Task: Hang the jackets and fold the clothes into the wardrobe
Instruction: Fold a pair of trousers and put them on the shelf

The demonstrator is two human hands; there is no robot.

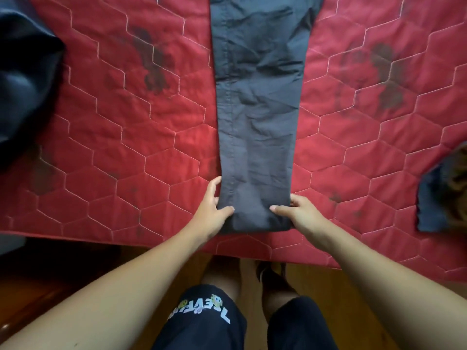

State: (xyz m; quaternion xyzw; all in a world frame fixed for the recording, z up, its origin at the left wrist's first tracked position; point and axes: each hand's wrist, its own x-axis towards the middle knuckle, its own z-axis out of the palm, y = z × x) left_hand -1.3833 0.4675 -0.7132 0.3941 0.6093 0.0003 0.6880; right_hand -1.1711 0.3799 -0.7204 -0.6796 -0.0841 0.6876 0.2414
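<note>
Trousers (257, 122), dark grey, lie flat and lengthwise on the red quilted bedspread (126, 127). Legs stacked, hem end near the bed edge closest to the person, far end running out of view at the top. Left hand (214, 210) pinches the hem's left corner, thumb on top, fingers along the side edge. Right hand (300, 213) pinches the right corner the same way. Hem sits between both hands. Dark garment (22, 84) bunched far left, another dark piece (434, 198) far right, both well apart from the trousers.
</note>
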